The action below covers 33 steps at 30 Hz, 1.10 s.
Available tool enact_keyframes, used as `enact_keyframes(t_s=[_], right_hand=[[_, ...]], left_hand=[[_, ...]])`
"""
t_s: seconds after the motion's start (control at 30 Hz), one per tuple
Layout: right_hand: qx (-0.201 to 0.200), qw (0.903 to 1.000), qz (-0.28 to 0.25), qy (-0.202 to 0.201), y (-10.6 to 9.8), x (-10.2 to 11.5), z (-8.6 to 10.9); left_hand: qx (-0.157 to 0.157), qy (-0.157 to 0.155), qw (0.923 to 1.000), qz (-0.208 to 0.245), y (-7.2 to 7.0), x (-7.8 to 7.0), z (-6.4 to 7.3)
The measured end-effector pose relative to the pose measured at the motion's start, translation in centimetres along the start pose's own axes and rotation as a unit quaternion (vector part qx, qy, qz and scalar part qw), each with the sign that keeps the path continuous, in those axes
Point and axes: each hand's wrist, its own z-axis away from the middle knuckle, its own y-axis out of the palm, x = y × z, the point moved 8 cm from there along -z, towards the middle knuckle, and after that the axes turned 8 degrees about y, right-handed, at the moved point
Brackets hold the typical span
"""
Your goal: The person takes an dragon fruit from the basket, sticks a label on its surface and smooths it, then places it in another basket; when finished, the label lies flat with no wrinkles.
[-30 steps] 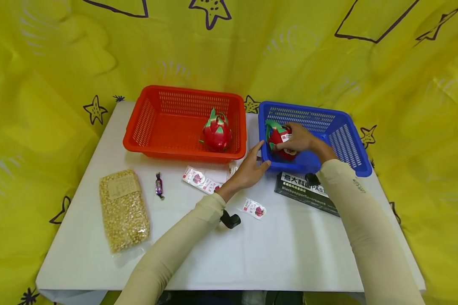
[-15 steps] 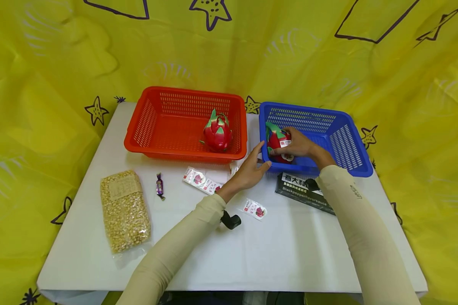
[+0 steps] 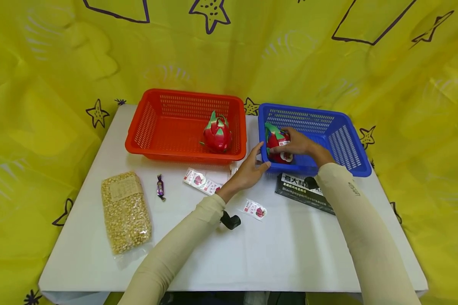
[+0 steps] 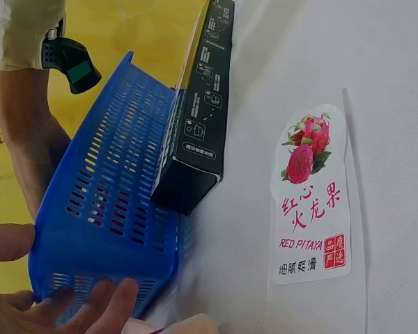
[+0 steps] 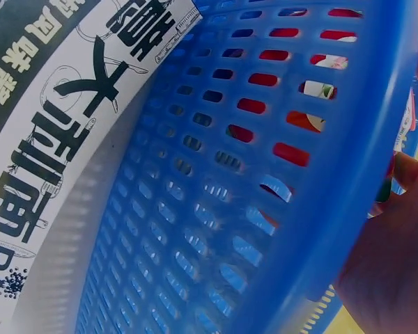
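A red dragon fruit with green scales [image 3: 277, 156] sits in the near left corner of the blue basket [image 3: 360, 167]. My right hand [image 3: 299, 143] reaches in from above and grips it; white labels show on its skin. With fingers on the left wall and thumb on the front, my left hand [image 3: 248, 171] holds the basket's near left corner. Through the wall slots in the right wrist view, bits of red show behind the blue plastic [image 5: 195, 181]. A second dragon fruit [image 3: 217, 137] rests in the red basket [image 3: 133, 142].
Against the blue basket's front lies a dark pasta box [image 3: 303, 195]. Dragon fruit label strips [image 3: 200, 180] and a separate label [image 3: 255, 209] lie on the white table [image 3: 282, 258]. Further left are a wrapped candy [image 3: 160, 187] and a bag of corn kernels [image 3: 127, 214].
My right hand and the dragon fruit have shifted slightly down in the blue basket, with the thumb now further left across the fruit. The left hand stays at the basket's corner.
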Motion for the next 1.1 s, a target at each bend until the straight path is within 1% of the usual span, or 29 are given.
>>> enact_keyframes(t_s=[0.2, 0.37, 0.47, 0.53, 0.6, 0.67, 0.73, 0.83, 1.0, 1.1], right_hand=[[-0.004, 1.0, 0.0, -0.004, 0.0, -0.2, 0.5], [-0.022, 0.9997, -0.005, -0.003, -0.3, -0.5, 0.8], [-0.043, 0.999, -0.012, -0.01, -0.9, -0.5, 1.3], [-0.061, 0.9978, -0.018, -0.019, -1.4, -0.3, 1.8], [-0.084, 0.9957, -0.029, -0.025, -1.9, -0.2, 2.3], [-0.108, 0.9927, -0.043, -0.035, -2.2, 0.1, 2.9], [-0.129, 0.9888, -0.06, -0.045, -2.4, 0.4, 3.5], [-0.157, 0.9816, -0.087, -0.065, -2.3, 1.1, 4.5], [-0.182, 0.9713, -0.117, -0.1, -1.6, 2.7, 5.5], [-0.19, 0.967, -0.126, -0.113, -1.1, 3.4, 5.9]], left_hand=[[0.001, -0.012, 0.9999, 0.005, 0.2, 0.2, 0.2], [-0.01, -0.001, 0.9999, 0.004, 0.1, -0.1, 0.2], [-0.02, 0.008, 0.9997, -0.005, -0.2, -0.7, 0.4], [-0.023, 0.01, 0.9995, -0.02, -0.4, -1.3, 0.7], [-0.02, 0.013, 0.999, -0.037, -0.7, -2.0, 1.2], [-0.013, 0.017, 0.9986, -0.047, -1.1, -2.6, 2.0], [-0.009, 0.022, 0.9983, -0.053, -1.8, -3.2, 3.1], [-0.007, 0.033, 0.9983, -0.046, -3.1, -4.1, 4.7], [-0.036, 0.075, 0.9956, -0.042, -6.3, -5.5, 6.8], [-0.053, 0.092, 0.9931, -0.049, -8.0, -5.9, 7.7]])
